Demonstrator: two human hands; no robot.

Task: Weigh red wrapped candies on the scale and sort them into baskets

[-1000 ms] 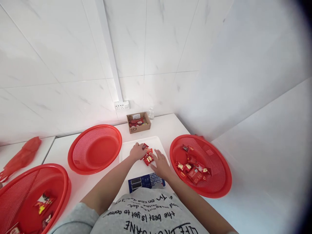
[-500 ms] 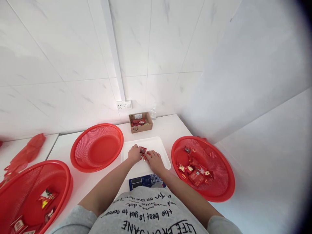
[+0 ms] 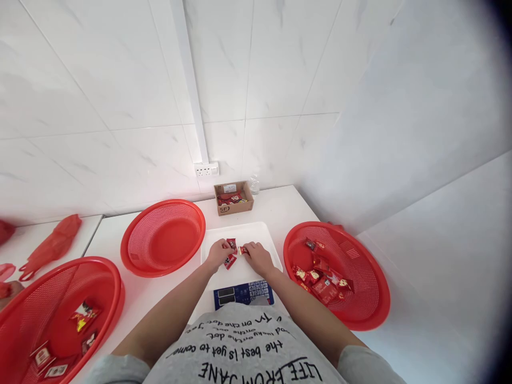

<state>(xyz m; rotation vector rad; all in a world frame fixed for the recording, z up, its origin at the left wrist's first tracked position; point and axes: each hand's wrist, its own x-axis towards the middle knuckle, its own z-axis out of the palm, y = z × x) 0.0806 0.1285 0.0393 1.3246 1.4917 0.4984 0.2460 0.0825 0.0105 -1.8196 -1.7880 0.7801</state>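
Two-handed, handling small red shiny-wrapped packets (image 3: 230, 262) on the square white plastic tray (image 3: 256, 230). With left hand (image 3: 218, 253), touching packets near the tray's middle; cannot tell whether pinching. With right hand (image 3: 258, 258), seemingly pinching a red-and-yellow packet (image 3: 243, 250) at the tray's middle, grip pressed together. Likely separating packets one by one; probably calls next for a light fingertip hold, keeping packets inside the tray's rim.

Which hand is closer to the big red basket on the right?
Right. The right hand is over the right half of the white tray, left of the red basket; the left hand is farther away, over the tray's left half.
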